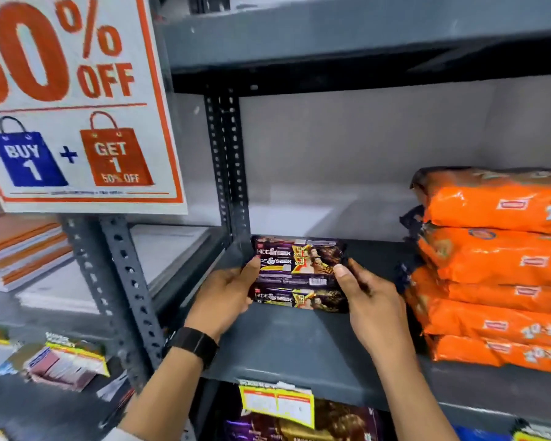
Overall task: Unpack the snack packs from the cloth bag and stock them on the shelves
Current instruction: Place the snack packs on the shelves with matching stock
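Observation:
A small stack of dark brown biscuit packs (298, 275) lies on the grey metal shelf (299, 345), near its left upright. My left hand (228, 289) grips the stack's left end, thumb on top. At the right end my right hand (368, 296) holds the packs the same way, thumb over the upper pack. Both arms reach in from below; a black watch sits on my left wrist. The cloth bag is not in view.
Stacked orange snack packs (497, 268) fill the shelf's right side. A perforated steel upright (228, 167) stands left of the packs. A "50% OFF" sign (74, 100) hangs at the upper left. Purple and brown packs (303, 424) sit on the shelf below, behind a yellow price tag (277, 404).

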`<action>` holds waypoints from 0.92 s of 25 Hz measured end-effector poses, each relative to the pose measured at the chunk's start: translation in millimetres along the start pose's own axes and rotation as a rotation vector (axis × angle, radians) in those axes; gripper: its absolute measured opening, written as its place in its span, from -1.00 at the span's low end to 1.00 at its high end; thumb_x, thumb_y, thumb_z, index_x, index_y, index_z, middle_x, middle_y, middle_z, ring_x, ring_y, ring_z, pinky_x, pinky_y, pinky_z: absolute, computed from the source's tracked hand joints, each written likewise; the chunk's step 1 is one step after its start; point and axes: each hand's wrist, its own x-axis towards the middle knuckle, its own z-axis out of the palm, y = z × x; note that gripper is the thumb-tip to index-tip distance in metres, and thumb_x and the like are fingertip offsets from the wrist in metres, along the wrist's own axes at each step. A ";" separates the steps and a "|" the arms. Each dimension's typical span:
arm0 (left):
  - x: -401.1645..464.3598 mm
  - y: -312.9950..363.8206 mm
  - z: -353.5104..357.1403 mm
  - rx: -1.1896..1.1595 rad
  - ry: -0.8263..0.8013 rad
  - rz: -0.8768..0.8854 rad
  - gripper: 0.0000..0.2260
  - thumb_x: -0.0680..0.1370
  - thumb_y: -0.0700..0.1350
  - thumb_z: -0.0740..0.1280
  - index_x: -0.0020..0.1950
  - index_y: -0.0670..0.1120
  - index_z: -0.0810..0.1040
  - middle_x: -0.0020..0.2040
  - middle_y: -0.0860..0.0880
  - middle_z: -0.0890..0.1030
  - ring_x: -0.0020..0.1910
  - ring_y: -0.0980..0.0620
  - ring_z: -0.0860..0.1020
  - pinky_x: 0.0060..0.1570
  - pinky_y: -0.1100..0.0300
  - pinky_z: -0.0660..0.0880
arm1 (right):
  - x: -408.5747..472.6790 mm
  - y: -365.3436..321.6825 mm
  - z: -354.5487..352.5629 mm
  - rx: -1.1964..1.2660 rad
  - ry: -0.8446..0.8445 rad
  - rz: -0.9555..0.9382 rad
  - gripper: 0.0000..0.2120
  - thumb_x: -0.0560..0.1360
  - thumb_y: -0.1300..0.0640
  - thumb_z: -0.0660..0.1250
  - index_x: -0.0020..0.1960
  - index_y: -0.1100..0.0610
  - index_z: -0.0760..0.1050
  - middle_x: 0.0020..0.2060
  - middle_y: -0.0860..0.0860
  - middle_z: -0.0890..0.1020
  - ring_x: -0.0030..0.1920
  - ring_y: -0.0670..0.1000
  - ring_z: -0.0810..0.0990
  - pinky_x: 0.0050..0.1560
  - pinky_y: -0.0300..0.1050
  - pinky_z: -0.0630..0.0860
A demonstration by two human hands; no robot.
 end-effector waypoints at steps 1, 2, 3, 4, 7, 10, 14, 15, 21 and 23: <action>-0.5 -1.3 -1.1 0.033 0.015 0.009 -0.49 0.53 0.35 0.26 -0.09 -0.07 0.70 -0.30 0.03 0.62 -0.29 0.07 0.54 -0.08 0.12 0.48 | 0.5 3.0 0.9 -0.012 -0.002 -0.007 -0.47 0.55 -0.29 0.28 0.42 -0.05 0.54 0.21 0.04 0.69 0.25 0.05 0.63 0.26 -0.02 0.51; -0.5 -3.7 -2.4 0.061 0.017 0.028 -0.55 0.54 0.35 0.25 -0.07 0.03 0.72 -0.27 0.12 0.67 -0.29 0.15 0.58 -0.06 0.12 0.49 | 0.2 5.6 2.2 -0.030 -0.015 -0.018 -0.44 0.55 -0.29 0.27 0.45 -0.05 0.50 0.24 0.04 0.67 0.28 0.05 0.60 0.30 0.00 0.50; -1.6 -3.6 -1.7 0.067 0.013 0.053 -0.62 0.56 0.33 0.24 -0.04 0.12 0.72 -0.22 0.20 0.70 -0.27 0.26 0.61 -0.02 0.14 0.52 | -0.1 6.9 4.5 -0.045 -0.039 -0.017 -0.42 0.56 -0.29 0.26 0.49 -0.04 0.45 0.30 0.03 0.62 0.33 0.05 0.56 0.35 0.00 0.46; -1.8 -2.5 0.1 0.041 0.011 0.098 -0.69 0.58 0.29 0.23 0.01 0.18 0.70 -0.17 0.27 0.71 -0.21 0.37 0.62 0.03 0.16 0.52 | 0.0 8.0 6.9 -0.011 -0.054 0.011 -0.38 0.56 -0.28 0.26 0.54 -0.04 0.38 0.36 0.01 0.56 0.39 0.03 0.50 0.40 -0.02 0.41; 12.7 6.5 6.5 -0.142 0.058 0.126 -0.79 0.62 0.23 0.22 0.17 0.26 0.58 -0.11 0.44 0.65 -0.09 0.50 0.58 0.13 0.39 0.45 | 7.2 -3.9 11.5 0.386 -0.040 0.202 -0.38 0.56 -0.24 0.29 0.57 -0.08 0.30 0.42 -0.13 0.48 0.32 -0.13 0.48 0.23 -0.27 0.38; 38.3 9.6 11.1 -0.229 -0.004 0.047 -0.49 0.54 0.42 0.18 0.29 0.14 0.59 0.16 0.14 0.70 0.16 0.11 0.65 0.30 0.03 0.48 | 24.9 -14.6 11.4 0.534 -0.034 0.289 -0.48 0.61 -0.17 0.28 0.51 -0.01 0.38 0.37 -0.17 0.50 0.16 -0.22 0.52 0.06 -0.32 0.35; 40.7 3.7 13.9 -0.255 -0.061 0.010 -0.55 0.53 0.41 0.19 0.18 0.19 0.66 0.18 0.08 0.70 0.19 0.03 0.65 0.36 -0.07 0.44 | 30.3 -13.4 18.1 0.549 -0.099 0.306 -0.56 0.62 -0.17 0.25 0.42 -0.01 0.46 0.17 -0.19 0.62 0.04 -0.29 0.58 -0.16 -0.43 0.44; 38.7 2.2 15.6 -0.249 -0.084 -0.004 -0.58 0.58 0.36 0.16 0.14 0.17 0.67 0.15 0.07 0.72 0.17 0.05 0.67 0.34 -0.04 0.46 | 27.1 -11.6 20.4 0.544 -0.101 0.301 -0.56 0.63 -0.17 0.24 0.44 -0.03 0.45 0.09 -0.24 0.61 -0.01 -0.33 0.55 -0.21 -0.47 0.42; 38.4 7.2 7.3 -0.312 -0.044 -0.051 -0.44 0.57 0.39 0.14 0.32 0.04 0.57 0.25 -0.05 0.68 0.24 -0.02 0.63 0.41 -0.11 0.40 | 22.1 -23.4 11.5 0.508 -0.077 0.317 -0.69 0.64 -0.19 0.20 0.29 -0.09 0.50 -0.07 -0.30 0.54 -0.21 -0.36 0.54 -0.25 -0.43 0.40; 52.8 14.9 -0.8 -0.315 -0.007 -0.096 -0.32 0.55 0.43 0.09 0.51 0.03 0.39 0.49 -0.09 0.47 0.45 -0.10 0.44 0.50 -0.18 0.26 | 33.4 -38.5 6.2 0.472 -0.054 0.304 -0.61 0.64 -0.25 0.15 0.36 -0.11 0.45 0.00 -0.22 0.55 -0.16 -0.28 0.49 -0.09 -0.32 0.39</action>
